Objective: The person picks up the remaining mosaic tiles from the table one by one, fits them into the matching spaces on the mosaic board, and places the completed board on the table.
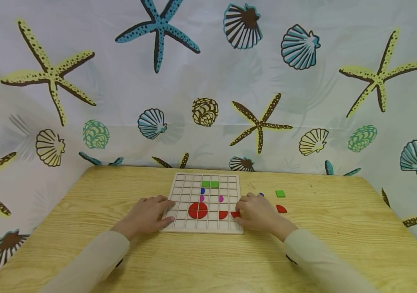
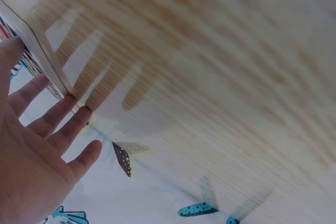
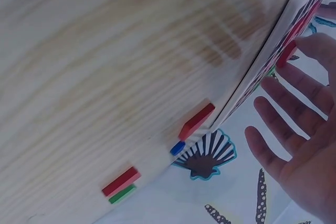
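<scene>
At edge of board (image 1: 213,206), right hand (image 1: 257,212)

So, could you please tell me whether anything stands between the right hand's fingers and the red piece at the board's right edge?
Nothing visible does: the right hand pinches that red piece directly. To its left, a separate red quarter-circle lies on the board.

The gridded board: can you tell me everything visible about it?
The gridded board is pale, flat and rectangular, divided into square cells; its material is unclear. It lies on the wood-grain table. Two green squares, a blue piece, two magenta pieces and several red quarter-circles sit in cells. The left hand touches its left edge; the right hand pinches another red piece at its right edge.
</scene>
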The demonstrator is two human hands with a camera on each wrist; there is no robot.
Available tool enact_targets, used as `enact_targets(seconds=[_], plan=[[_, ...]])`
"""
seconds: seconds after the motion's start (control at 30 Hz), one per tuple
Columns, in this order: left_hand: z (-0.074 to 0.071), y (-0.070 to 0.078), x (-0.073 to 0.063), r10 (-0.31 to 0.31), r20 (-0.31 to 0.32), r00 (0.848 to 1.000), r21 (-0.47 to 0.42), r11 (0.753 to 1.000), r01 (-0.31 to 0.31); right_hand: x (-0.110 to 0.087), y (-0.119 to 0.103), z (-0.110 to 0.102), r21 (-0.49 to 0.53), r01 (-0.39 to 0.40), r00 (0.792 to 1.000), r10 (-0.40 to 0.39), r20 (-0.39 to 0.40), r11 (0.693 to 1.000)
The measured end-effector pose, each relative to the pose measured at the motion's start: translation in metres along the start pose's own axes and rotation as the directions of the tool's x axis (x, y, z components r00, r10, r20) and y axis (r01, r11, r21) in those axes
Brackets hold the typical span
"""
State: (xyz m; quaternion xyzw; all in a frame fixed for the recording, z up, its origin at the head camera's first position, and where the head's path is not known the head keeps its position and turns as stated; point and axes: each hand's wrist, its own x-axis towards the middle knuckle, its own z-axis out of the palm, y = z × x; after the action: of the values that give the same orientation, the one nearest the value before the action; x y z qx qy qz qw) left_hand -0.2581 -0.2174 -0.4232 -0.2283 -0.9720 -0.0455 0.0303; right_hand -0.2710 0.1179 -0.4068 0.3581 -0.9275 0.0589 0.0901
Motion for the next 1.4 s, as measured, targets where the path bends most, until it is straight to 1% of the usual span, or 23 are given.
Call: enact_targets(seconds=[0.2, 0.33, 0.57, 0.87, 1.17, 1.4], plan=[[0.0, 0.001, 0.001, -0.013, 0.01, 1.0, 0.0, 1.0, 0.013, 0.01, -0.01, 0.0, 0.029, 0.01, 0.999, -0.011, 0.04, 1.0], [-0.001, 0.002, 0.001, -0.012, 0.007, 1.0, -0.003, 1.0, 0.012, 0.016, -0.016, 0.001, 0.016, 0.02, 0.998, -0.021, 0.059, 1.0], [-0.002, 0.002, -0.001, -0.01, 0.003, 1.0, -0.006, 1.0, 0.01, 0.026, -0.024, 0.004, -0.04, 0.039, 0.998, -0.037, 0.043, 0.998], [-0.002, 0.002, -0.001, 0.002, -0.002, 1.0, -0.01, 1.0, -0.002, 0.037, -0.032, 0.009, -0.031, 0.071, 0.997, -0.07, 0.033, 0.997], [-0.002, 0.002, -0.001, 0.006, -0.002, 1.0, -0.01, 1.0, -0.006, 0.043, -0.037, 0.011, -0.04, 0.065, 0.996, -0.062, 0.068, 0.997], [0.0, 0.001, 0.0, 0.005, -0.003, 1.0, -0.012, 1.0, -0.005, 0.044, -0.039, 0.012, -0.047, 0.054, 0.997, -0.051, 0.063, 0.997]])
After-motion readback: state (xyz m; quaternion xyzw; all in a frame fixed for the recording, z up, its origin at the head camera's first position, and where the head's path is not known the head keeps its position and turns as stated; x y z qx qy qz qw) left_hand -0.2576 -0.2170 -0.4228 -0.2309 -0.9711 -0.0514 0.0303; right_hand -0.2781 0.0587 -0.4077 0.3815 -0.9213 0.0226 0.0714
